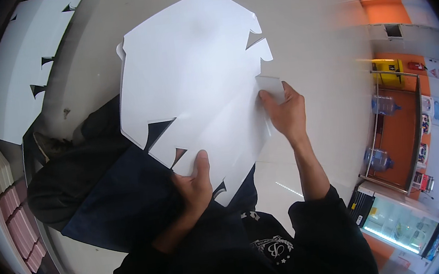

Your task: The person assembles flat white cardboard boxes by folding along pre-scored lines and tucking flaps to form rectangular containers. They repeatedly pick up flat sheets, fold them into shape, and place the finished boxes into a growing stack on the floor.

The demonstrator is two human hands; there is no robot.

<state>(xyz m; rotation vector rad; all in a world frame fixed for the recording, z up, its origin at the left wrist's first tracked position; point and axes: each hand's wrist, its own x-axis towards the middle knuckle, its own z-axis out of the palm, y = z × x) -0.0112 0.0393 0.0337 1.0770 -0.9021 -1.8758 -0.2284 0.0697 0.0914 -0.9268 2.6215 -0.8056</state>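
- Pale, glossy floor (pixel 315 28) spreads beyond and to the right of the 2 hands.
- Between the hands and stretching ahead of them is a large white card sheet (pixel 190 70), tilted over the lap, with 3 notches near the left hand and 1 on its far right edge.
- Left hand (pixel 195 186): nearly closed on the sheet's near edge, thumb flat on top beside a notch; its other fingers are hidden underneath.
- Right hand (pixel 285 114): closed in a pinch on a small flap (pixel 271 86) at the sheet's right edge, thumb in front, fingers curled behind.
- Left of the left hand, dark trousers (pixel 63 187) and a navy cloth (pixel 118 202) show below the sheet.
- Farther out past the left hand lie more white notched card (pixel 22 73) and pink stacked pieces (pixel 16 214).
- Well to the right of the right hand stand a metal-framed rack (pixel 403 132), 2 clear blue bottles (pixel 379 159) beside it, and a lit glass-fronted case (pixel 402 221).
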